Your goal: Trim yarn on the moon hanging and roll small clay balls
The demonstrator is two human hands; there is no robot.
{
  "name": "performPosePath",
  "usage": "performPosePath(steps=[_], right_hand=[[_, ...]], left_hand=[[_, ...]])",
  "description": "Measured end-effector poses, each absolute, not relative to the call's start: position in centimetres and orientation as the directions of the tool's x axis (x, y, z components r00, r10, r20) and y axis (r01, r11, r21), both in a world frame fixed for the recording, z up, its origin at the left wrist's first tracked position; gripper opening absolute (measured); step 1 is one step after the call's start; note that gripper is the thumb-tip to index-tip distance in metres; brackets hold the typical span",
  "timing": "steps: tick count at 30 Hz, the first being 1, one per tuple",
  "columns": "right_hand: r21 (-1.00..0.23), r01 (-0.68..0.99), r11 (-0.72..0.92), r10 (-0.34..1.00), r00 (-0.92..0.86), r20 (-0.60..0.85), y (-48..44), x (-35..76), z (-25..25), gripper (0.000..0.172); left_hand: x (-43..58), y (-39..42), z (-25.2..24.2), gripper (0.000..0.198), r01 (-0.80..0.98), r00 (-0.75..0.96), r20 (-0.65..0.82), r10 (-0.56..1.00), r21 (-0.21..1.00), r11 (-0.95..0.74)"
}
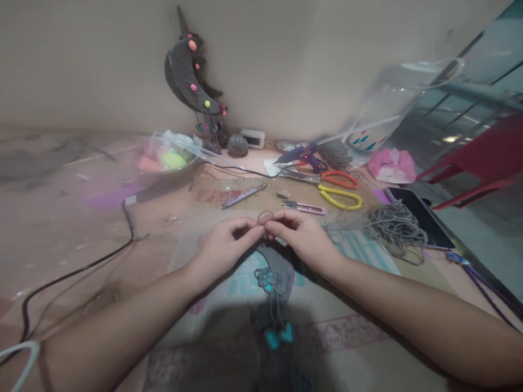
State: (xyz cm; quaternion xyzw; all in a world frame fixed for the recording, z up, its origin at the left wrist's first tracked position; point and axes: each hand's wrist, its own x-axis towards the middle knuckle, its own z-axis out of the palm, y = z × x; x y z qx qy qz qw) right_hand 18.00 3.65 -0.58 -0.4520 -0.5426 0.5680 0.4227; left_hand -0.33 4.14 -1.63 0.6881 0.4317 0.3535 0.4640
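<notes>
- My left hand (231,239) and right hand (304,239) are pinching a thin grey cord loop (265,212), apparently keeping it round.
- Grey curved fabric piece (283,268) is lying at six o'clock.

Two hands (229,237) (306,235), one cord loop (265,211), two grey ornaments (177,76) (284,267), one flower motif (265,279), three yarn bundles (237,145) (335,152) (396,226), one pen (244,196), one glue gun (300,155), two scissor handles (339,173) (343,208), one pair of snips (306,207), one pebble (283,193), one tablet (429,223), one jug (384,106), one chair (486,155)

I saw the ornament (285,272) on the cardboard (327,310), the pen (244,196) behind it to the left, the snips (298,206) to the right, scissors (320,182) farther back, and yarn (396,226) farther right by the tablet (425,209).
</notes>
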Motion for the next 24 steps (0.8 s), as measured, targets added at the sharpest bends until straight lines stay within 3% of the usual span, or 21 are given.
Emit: performPosePath(steps=[6, 10, 14, 24], right_hand=[[-0.994, 0.094, -0.054, 0.979, -0.19, -0.071, 3.78, 18.3, -0.13, 0.021], [-0.987, 0.155, -0.049, 0.979, -0.186, -0.078, 3.95, 18.5, -0.01, 0.026], [-0.973, 0.228, -0.02, 0.974, -0.215, -0.071, 3.99, 18.53, -0.24, 0.032], [-0.947, 0.31, 0.078, 0.94, -0.339, -0.034, 4.05, 18.95, -0.22, 0.026]], left_hand=[[-0.43, 4.07, -1.74, 0.028, 0.299, 0.281, 0.03, 0.959, 0.947, -0.117], [-0.37, 4.06, -2.03, 0.028, 0.259, 0.256, -0.004, 0.967, 0.964, -0.064], [-0.4, 3.97, -2.13, 0.027, 0.268, 0.243, -0.016, 0.97, 0.962, -0.052], [-0.53, 4.06, -1.96, 0.023, 0.265, 0.277, 0.012, 0.961, 0.96, -0.088]])
